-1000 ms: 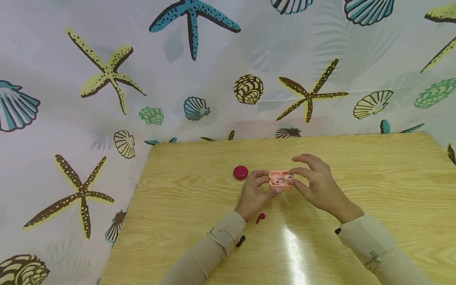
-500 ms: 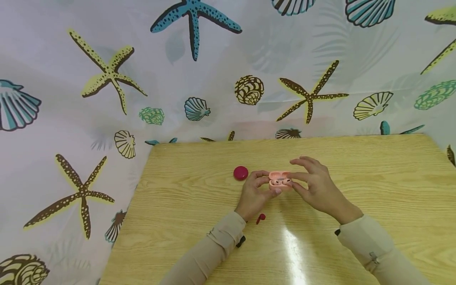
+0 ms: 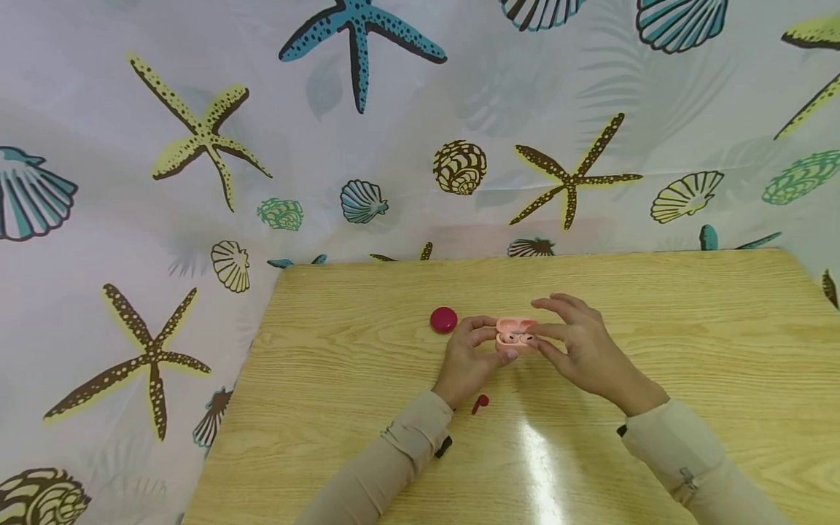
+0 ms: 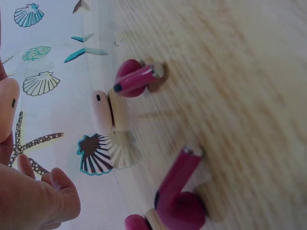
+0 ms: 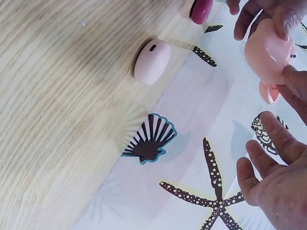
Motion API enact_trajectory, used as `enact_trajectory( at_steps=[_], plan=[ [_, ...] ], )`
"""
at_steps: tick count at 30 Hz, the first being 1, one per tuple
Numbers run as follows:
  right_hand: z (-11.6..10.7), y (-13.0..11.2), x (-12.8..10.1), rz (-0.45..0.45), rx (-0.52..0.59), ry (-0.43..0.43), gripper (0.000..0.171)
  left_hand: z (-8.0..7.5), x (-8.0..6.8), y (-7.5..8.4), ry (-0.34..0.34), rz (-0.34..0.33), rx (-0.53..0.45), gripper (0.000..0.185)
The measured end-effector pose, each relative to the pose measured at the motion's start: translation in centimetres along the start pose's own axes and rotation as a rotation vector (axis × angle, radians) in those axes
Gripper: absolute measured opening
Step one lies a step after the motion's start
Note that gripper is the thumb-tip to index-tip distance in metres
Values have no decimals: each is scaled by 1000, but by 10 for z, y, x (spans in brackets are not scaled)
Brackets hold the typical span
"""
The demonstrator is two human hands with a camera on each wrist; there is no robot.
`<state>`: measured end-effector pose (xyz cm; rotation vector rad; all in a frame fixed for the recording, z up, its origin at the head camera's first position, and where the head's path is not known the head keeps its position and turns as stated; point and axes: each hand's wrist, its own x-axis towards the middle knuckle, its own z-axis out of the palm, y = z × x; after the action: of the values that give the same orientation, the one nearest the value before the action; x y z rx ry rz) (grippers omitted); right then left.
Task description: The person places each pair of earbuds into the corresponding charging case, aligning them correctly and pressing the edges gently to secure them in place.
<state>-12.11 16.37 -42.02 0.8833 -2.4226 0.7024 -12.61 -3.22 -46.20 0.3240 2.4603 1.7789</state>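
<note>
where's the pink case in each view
head: pink case mid-table, held between left hand and right hand
left wrist: pink case at the far left edge, cut off
right wrist: pink case upper right, pinched in the fingers
shared landmark: wooden table meeting the shell-print curtain

Pink earbud case [image 5: 266,48] held by fingertips, pale pink oval case [image 5: 152,61] at table [image 5: 57,96] edge

L hand [image 3: 467,355] fingers curled, R hand [image 3: 580,341] fingers pinching.
</note>
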Motion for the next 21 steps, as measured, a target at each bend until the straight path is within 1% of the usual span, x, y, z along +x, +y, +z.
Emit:
enact_trajectory(
  at_steps=[3, 6, 8, 11, 13, 16, 18, 21],
  plan=[
    [0, 0, -1, 7, 0, -6, 20, 0, 0, 0, -1, 3, 1, 24],
    [0, 0, -3, 5, 5, -5, 24, 0, 0, 0, -2, -15, -19, 25],
    [0, 0, -3, -2, 18, 0, 31, 1, 0, 0, -3, -33, -40, 26],
    [1, -1, -3, -5, 25, -10, 47, 1, 0, 0, 0, -52, -63, 27],
    [1, -2, -2, 15, 6, -55, 59, 2, 0, 0, 3, -53, -68, 28],
    [2, -3, -2, 64, -57, -154, 77, 2, 0, 0, 2, -51, -76, 29],
    [5, -3, -3, 92, -93, -210, 82, 3, 0, -1, 0, -50, -82, 30],
    [8, -3, -2, 100, -114, -230, 82, 3, 0, -1, -2, -48, -82, 31]
  ],
)
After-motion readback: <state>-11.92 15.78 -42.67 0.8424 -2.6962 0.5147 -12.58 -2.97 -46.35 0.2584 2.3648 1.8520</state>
